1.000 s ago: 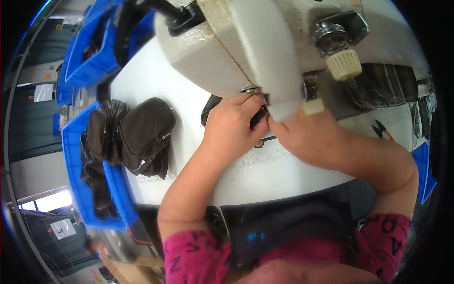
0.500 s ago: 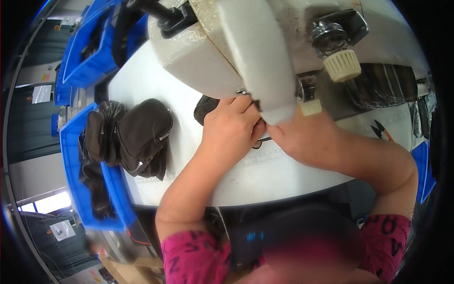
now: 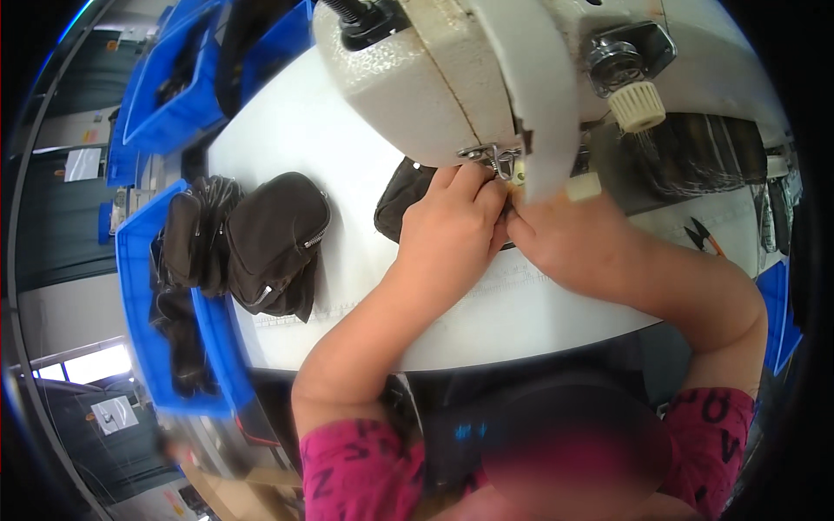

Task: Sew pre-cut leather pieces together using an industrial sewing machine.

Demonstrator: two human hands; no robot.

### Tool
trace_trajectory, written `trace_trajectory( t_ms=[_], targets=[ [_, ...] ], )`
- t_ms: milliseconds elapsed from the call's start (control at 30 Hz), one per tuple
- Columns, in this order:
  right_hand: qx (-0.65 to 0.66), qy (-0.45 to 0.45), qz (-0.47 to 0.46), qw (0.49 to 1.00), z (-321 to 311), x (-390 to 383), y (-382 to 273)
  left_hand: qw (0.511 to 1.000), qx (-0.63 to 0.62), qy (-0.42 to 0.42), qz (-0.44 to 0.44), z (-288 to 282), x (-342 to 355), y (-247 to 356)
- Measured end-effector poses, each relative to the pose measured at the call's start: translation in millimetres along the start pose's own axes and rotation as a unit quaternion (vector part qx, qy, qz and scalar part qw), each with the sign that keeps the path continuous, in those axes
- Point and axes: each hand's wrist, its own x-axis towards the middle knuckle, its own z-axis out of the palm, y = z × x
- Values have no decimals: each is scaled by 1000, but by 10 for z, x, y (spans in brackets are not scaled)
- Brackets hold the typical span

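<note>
From my remote feed, left to right, I count one blue bin (image 3: 224, 352) beside bunched dark pouches, too overlapped to number. One black fabric piece (image 3: 400, 204) lies on the table under one sewing machine (image 3: 434, 87). My left hand (image 3: 452, 221) bends its fingers over it; my right hand (image 3: 569, 234) is curled, its grip hidden. One pair of snips (image 3: 702, 236) lies beyond.

Light glints off the machine (image 3: 372, 62), the table (image 3: 291, 135) gleams white, that pane (image 3: 97, 364) at lower left burns out, the shirt front (image 3: 573, 451) blurs, and straight edges bow toward a black rim.
</note>
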Motion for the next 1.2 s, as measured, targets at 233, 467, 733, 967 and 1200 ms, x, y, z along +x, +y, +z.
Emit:
trace_trajectory(
  t_ms=[233,467,733,967,1200],
  targets=[
    [-12,-1,7,1000,33,3,11,998,55,12,8,81,-8,18],
    [-2,20,13,1000,-21,2,5,1000,17,13,-18,58,14,17],
    [20,26,10,999,-46,-17,1,1000,26,0,-13,81,20,19],
    [25,56,6,998,6,-11,20,999,30,36,-3,83,33,-5],
    [3,27,4,1000,-36,-26,21,979,-139,-57,-139,-88,105,-101]
  ],
)
